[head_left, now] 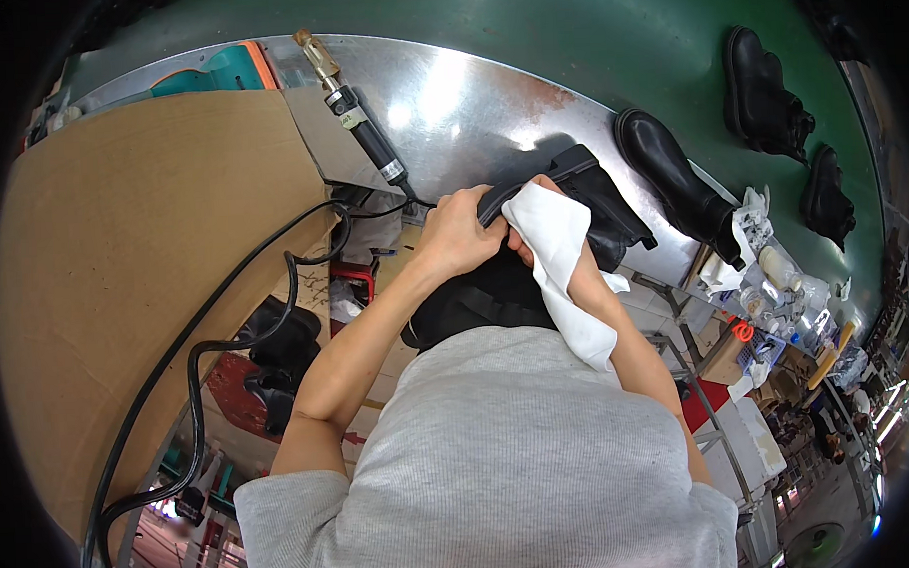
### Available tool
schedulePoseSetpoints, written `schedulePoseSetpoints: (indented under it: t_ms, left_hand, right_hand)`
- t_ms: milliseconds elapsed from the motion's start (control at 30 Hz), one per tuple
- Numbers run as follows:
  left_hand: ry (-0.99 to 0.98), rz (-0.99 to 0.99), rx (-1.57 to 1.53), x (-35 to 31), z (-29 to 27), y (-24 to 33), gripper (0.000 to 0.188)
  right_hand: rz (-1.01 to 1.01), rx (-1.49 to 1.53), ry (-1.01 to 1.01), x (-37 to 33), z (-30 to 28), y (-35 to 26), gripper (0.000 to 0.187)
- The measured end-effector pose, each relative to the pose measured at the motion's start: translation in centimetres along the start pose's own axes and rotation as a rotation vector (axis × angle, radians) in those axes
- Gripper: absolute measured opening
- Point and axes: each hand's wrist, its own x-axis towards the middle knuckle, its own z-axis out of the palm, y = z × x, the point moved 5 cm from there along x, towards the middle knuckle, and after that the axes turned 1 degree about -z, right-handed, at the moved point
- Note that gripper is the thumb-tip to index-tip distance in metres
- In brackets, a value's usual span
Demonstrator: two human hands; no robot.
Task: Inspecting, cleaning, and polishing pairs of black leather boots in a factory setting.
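A black boot [533,251] is held at frame centre, just above the grey-shirted torso, over the near edge of the steel bench [468,93]. The left hand [458,234] is clamped on the boot's upper rim from the 9 o'clock side, fingers curled over the edge and closed on it. The right hand [548,236] is wrapped in a white cloth [559,270], which is pressed against the boot from 3 o'clock; the right fingers are mostly hidden by the cloth, so their spread cannot be told beyond that the cloth is gripped. The cloth's tail hangs down along the right forearm toward 5 o'clock.

A black-handled tool with a brass tip [353,107] lies on the bench at 11 o'clock, and its black cable [235,302] is looped down toward 8 o'clock. A cardboard sheet [144,275] covers the 9 o'clock side. A second black boot [676,181] lies on the bench at 2 o'clock. Two more dark boots [763,93] are set on the green belt [586,29] farther out at 1–2 o'clock. Small bottles and clutter [775,283] are seen at 3 o'clock.
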Motion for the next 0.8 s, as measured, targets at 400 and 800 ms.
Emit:
schedulePoseSetpoints:
  t_ms: [400,800]
  left_hand:
    - [-0.007,-0.02,0.0,0.08,-0.03,-0.21,0.023]
    - [-0.011,-0.006,-0.013,0.12,-0.01,-0.24,0.023]
  right_hand:
    - [0.011,-0.018,0.01,0.18,-0.17,0.19,0.018]
    - [-0.004,0.029,0.021,0.12,-0.61,0.39,0.016]
